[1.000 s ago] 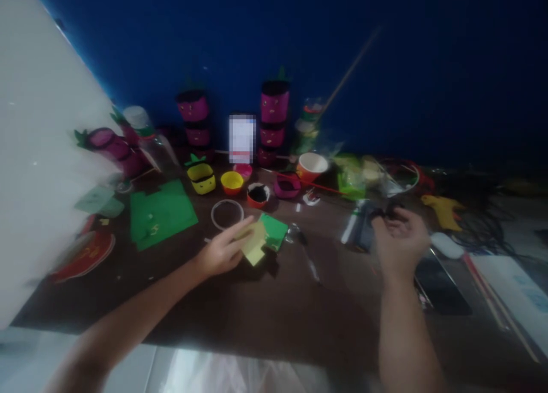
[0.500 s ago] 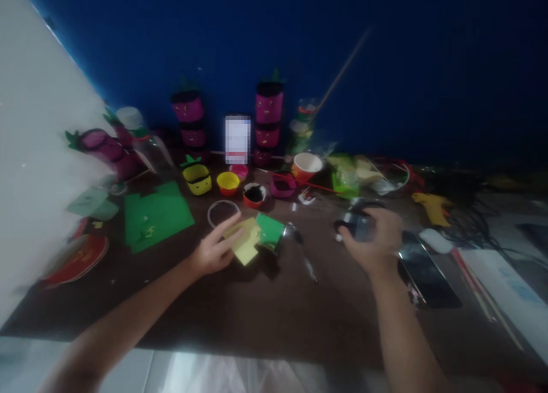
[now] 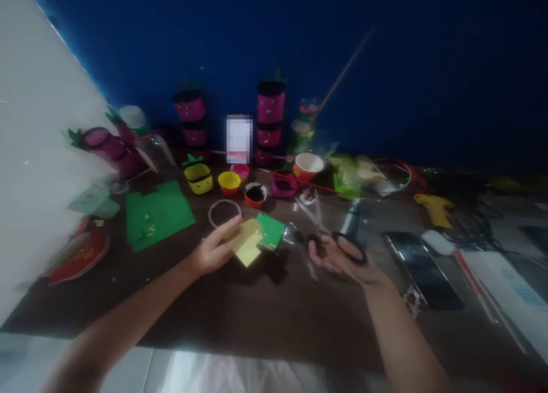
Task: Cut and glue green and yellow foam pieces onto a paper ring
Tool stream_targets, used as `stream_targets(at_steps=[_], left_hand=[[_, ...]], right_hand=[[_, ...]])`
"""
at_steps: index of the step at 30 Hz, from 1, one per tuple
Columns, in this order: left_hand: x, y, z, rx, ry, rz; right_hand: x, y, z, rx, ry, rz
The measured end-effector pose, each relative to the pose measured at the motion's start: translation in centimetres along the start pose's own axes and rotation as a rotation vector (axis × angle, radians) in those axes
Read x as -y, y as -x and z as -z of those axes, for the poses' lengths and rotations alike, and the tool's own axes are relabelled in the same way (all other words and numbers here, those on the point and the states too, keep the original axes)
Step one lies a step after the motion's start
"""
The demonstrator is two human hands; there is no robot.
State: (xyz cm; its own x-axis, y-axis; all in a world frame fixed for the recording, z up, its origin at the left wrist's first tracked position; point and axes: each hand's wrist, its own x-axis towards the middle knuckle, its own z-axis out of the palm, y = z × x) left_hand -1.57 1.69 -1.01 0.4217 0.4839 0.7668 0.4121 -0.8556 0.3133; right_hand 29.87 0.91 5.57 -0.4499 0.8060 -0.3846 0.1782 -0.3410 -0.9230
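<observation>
Seemingly a pre-cut step: left hand (image 3: pixel 215 250) holds yellow paper (image 3: pixel 248 248); right hand (image 3: pixel 336 257), parted scissors (image 3: pixel 322 228), needing a turn toward nine o'clock.

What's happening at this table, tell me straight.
A person's left hand holds a yellow piece by its near-left side, with a green piece just beyond it. The right hand holds scissors by the black handles, blades spread and pointing away from the person, apart from both pieces. Green sheets lie off to the left, and a dark-screened phone lies to the right.
</observation>
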Motion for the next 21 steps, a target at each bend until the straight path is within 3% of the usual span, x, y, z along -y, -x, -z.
stream_targets(at_steps=[4, 6, 9, 11, 13, 15, 16, 18, 21], left_hand=[[0.3, 0.4, -0.5, 0.014, 0.049, 0.002], [0.5, 0.6, -0.9, 0.046, 0.098, 0.031], [0.5, 0.7, -1.0, 0.107, 0.16, 0.072], [0.4, 0.6, -0.8, 0.147, 0.188, 0.07], [0.1, 0.2, -0.6, 0.165, 0.198, 0.073], [-0.2, -0.2, -0.3, 0.169, 0.19, 0.094], [-0.4, -0.4, -0.2, 0.174, 0.188, 0.115], [-0.7, -0.7, 0.0, 0.199, 0.207, 0.16], [-1.2, -0.9, 0.1, 0.236, 0.279, 0.216]], right_hand=[[0.2, 0.0, 0.0, -0.456, 0.55, -0.042], [0.2, 0.1, 0.0, -0.594, 0.781, -0.109], [-0.2, -0.1, -0.1, -0.629, 0.969, -0.193], [-0.4, -0.3, -0.3, -0.653, 1.018, -0.173], [-0.3, -0.6, -0.9, -0.732, 1.059, -0.084], [0.2, -0.9, -2.0, -0.785, 1.058, 0.097], [0.6, -1.0, -2.7, -0.754, 1.024, 0.22], [1.5, -1.3, -4.3, -0.531, 0.901, 0.472], [3.0, -1.8, -6.3, -0.23, 0.861, 0.649]])
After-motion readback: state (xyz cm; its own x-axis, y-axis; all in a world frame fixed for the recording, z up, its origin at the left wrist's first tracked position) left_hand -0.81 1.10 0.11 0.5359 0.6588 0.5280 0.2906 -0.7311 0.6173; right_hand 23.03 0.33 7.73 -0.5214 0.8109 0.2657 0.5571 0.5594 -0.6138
